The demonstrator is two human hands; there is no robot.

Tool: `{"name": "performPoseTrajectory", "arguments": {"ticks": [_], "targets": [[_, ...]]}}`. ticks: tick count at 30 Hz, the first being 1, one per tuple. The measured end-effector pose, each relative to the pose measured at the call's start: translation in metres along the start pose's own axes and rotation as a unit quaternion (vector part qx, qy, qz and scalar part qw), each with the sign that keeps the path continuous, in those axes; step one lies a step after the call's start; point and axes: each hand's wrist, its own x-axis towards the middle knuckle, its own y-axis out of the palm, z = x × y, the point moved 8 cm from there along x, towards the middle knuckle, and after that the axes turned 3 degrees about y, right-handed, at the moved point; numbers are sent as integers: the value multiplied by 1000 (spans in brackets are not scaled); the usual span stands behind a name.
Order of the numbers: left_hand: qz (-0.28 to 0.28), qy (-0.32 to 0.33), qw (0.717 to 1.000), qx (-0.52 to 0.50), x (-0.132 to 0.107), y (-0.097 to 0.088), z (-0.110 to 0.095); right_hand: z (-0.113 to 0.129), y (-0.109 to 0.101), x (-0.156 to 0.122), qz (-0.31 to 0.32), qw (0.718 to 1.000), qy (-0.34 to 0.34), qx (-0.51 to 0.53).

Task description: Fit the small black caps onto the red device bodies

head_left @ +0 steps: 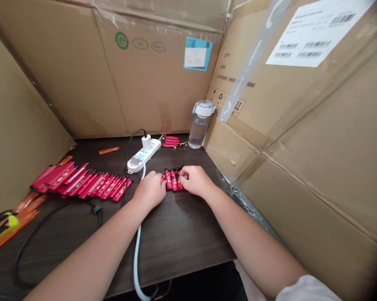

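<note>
In the head view, a short row of small red packs [173, 182] with gold print and black ends lies on the dark table between my hands. At its left end, my left hand [150, 190] is closed, with a bit of red showing at its fingertips. My right hand [195, 179] is curled over the row's right end, thumb and finger pinched by the black ends. What sits inside that pinch is hidden. A larger overlapping row of the same red packs [84, 184] lies to the left.
A white power strip [149, 155] with plugs and cables stands behind my left hand. Further back are more red packs [170, 141] and a clear water bottle [199, 127]. Orange strips [21, 215] lie at left. Cardboard walls [157, 96] enclose the table.
</note>
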Motion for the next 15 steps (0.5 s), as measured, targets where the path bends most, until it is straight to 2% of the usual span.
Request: {"name": "performPoseTrajectory", "arguments": {"ticks": [11, 15], "targets": [[12, 7, 1000, 25, -5, -5, -4, 1, -4, -1, -4, 1000, -1, -6], [23, 55, 998, 5, -4, -16, -7, 2, -5, -1, -6, 1000, 1, -6]]}}
